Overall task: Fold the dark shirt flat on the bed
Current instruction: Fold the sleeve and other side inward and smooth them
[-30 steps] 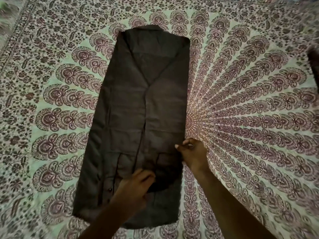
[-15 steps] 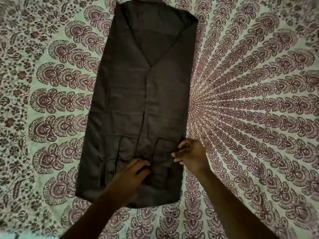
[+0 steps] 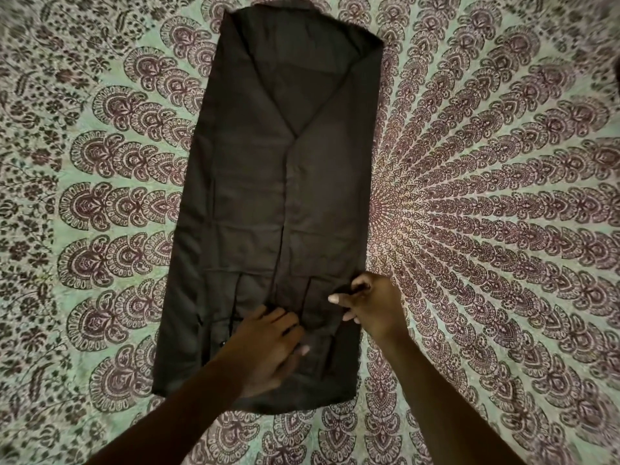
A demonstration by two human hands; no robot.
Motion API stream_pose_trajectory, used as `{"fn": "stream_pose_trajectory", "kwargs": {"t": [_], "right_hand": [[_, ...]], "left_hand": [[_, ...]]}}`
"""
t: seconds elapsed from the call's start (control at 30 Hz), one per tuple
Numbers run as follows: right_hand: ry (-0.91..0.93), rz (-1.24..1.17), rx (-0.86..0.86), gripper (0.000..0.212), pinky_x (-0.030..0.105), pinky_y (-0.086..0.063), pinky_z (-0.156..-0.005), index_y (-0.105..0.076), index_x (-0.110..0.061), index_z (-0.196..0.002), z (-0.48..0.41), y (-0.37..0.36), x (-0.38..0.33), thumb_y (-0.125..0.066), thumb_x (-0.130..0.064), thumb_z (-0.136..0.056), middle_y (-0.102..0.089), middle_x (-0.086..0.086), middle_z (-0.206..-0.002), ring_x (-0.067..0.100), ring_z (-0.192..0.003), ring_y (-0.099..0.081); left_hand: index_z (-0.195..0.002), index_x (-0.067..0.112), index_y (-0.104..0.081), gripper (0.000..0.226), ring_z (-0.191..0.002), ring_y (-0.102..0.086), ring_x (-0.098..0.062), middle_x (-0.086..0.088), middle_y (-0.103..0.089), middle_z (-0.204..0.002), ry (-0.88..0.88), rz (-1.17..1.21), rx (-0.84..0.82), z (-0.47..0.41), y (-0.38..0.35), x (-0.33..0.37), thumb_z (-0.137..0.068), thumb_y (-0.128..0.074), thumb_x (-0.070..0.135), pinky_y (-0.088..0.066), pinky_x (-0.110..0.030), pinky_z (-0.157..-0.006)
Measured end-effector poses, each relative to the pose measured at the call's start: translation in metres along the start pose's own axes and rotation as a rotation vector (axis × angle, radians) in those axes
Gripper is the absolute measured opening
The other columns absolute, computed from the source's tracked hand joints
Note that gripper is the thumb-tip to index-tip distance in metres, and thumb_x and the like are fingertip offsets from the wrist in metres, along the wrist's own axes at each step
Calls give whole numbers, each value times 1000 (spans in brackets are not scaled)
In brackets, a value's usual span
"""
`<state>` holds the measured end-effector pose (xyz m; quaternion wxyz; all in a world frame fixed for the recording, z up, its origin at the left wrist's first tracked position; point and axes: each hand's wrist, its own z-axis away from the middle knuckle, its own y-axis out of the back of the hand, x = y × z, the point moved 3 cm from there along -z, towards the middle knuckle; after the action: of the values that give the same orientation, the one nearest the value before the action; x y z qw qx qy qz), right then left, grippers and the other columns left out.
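Note:
The dark shirt (image 3: 268, 196) lies lengthwise on the bed as a long narrow panel, both sides folded in and meeting along a middle seam, collar end far from me. My left hand (image 3: 268, 344) rests flat on the near part of the shirt, fingers spread over the folded-in cuffs. My right hand (image 3: 369, 302) is at the shirt's right edge, fingers curled and pinching a small fold of dark fabric there.
The bed is covered by a pale green sheet (image 3: 486, 213) printed with maroon mandala and paisley patterns, spreading wide on every side of the shirt. A dark blurred object (image 3: 616, 72) shows at the far right edge.
The view has shifted toward the shirt's near end. My left hand slid up and right over the cuffs, and my right hand closed its fingers on the right edge of the fabric.

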<state>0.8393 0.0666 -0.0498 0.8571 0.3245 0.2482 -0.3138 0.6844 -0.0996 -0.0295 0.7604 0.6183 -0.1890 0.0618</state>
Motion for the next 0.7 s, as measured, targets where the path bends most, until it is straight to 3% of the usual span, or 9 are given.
{"fn": "stream_pose_trajectory", "kwargs": {"t": [0.07, 0.17, 0.27, 0.33, 0.43, 0.53, 0.63, 0.7], "right_hand": [[49, 7, 71, 33, 27, -52, -49, -66, -5, -80, -10, 6, -9, -95, -16, -70, -71, 11, -63, 23, -51, -73], [164, 100, 225, 30, 30, -55, -65, -72, -12, -88, -32, 17, -36, -94, -27, -72, -73, -1, -69, 18, -64, -72], [261, 90, 294, 33, 17, -45, -66, -74, -7, -105, -67, 24, -76, -89, -22, -80, -69, 1, -81, 17, -75, -64], [301, 64, 309, 33, 14, -47, -68, -73, -4, -113, -93, 27, -103, -85, -18, -86, -67, 2, -86, 16, -78, -63], [333, 68, 321, 36, 17, -47, -80, -71, -3, -120, -134, 30, -135, -81, -20, -90, -69, 5, -94, 19, -89, -66], [362, 136, 339, 34, 18, -40, -76, -73, -1, -114, -170, 36, -162, -79, -26, -92, -76, 11, -103, 25, -96, -69], [397, 68, 335, 30, 30, -53, -82, -73, -4, -106, -209, 45, -193, -79, -28, -91, -75, 7, -98, 25, -94, -71], [405, -5, 349, 33, 33, -57, -92, -73, -6, -113, -236, 52, -217, -80, -29, -90, -77, 7, -107, 23, -100, -72]], "left_hand": [[-106, 21, -67, 23, -93, -66, -25, 0, -66, -108, 42, -56, 99, -24, 5, -10, -95, -52, 34, -51, -38, -75], [-122, 17, -67, 33, -112, -65, -30, -6, -63, -135, 206, -72, 207, -77, 19, -42, -91, -60, 27, -53, -41, -82], [-140, 22, -59, 46, -135, -52, -30, -6, -46, -158, 313, -84, 249, -138, 41, -87, -95, -60, 31, -49, -46, -95], [-153, 24, -47, 57, -150, -37, -29, -5, -30, -169, 330, -115, 226, -174, 56, -114, -99, -53, 40, -42, -49, -106], [-163, 22, -30, 72, -160, -20, -24, -2, -20, -174, 382, -175, 126, -209, 63, -152, -101, -44, 54, -29, -53, -119], [-164, 18, -30, 76, -160, -21, -22, -2, -24, -173, 376, -221, 111, -210, 55, -175, -101, -35, 61, -24, -51, -121], [-165, 20, -27, 75, -161, -18, -21, -1, -20, -175, 330, -192, 151, -202, 43, -182, -102, -34, 59, -23, -49, -125], [-165, 21, -27, 72, -162, -17, -19, 1, -19, -175, 326, -152, 188, -199, 40, -182, -102, -38, 54, -22, -48, -127]]}}
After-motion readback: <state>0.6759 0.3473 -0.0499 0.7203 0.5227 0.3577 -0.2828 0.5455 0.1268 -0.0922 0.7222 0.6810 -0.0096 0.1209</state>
